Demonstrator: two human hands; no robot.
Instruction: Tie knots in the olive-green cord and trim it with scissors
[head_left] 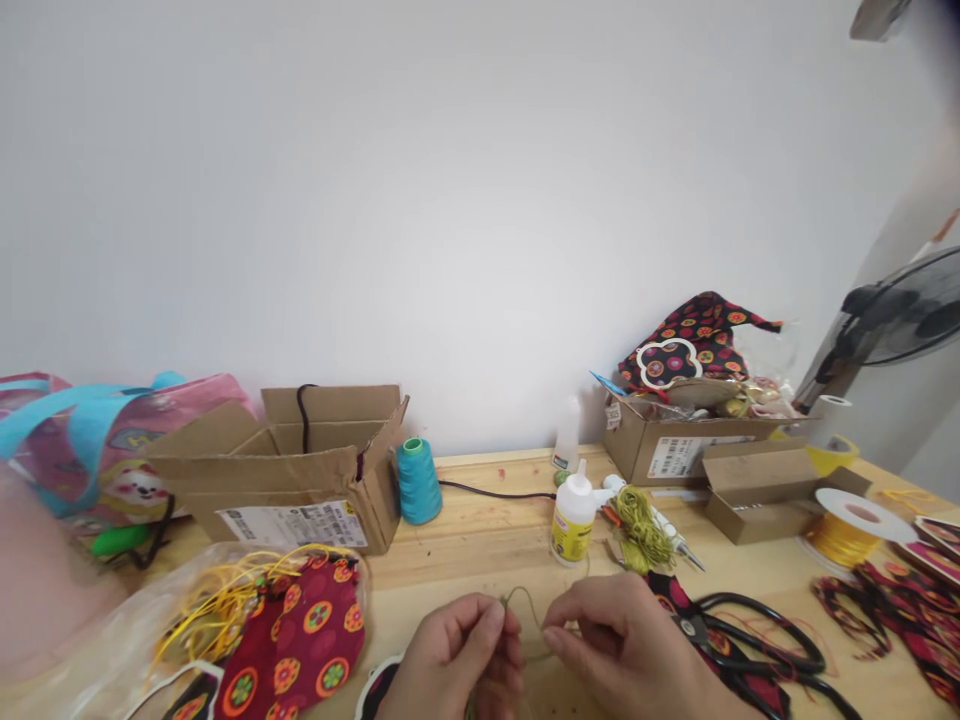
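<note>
Both hands work low over the wooden surface (pixel 465 555): the left hand (pixel 461 655) pinches a thin green thread (pixel 517 588) between thumb and forefinger, and the right hand (pixel 619 640) has its fingertips closed on the same strand, which arches up in a small loop across the gap between them. Whether the left hand's curled fingers hold anything more is hard to tell. Just beyond stands a white glue bottle (pixel 571 525) with a yellow label, beside a bundle of olive cord (pixel 643 528). Black-handled scissors (pixel 739 640) lie just beside the right hand, over patterned fabric, and a turquoise thread cone (pixel 418 482) stands upright near an open cardboard box (pixel 277 490).
</note>
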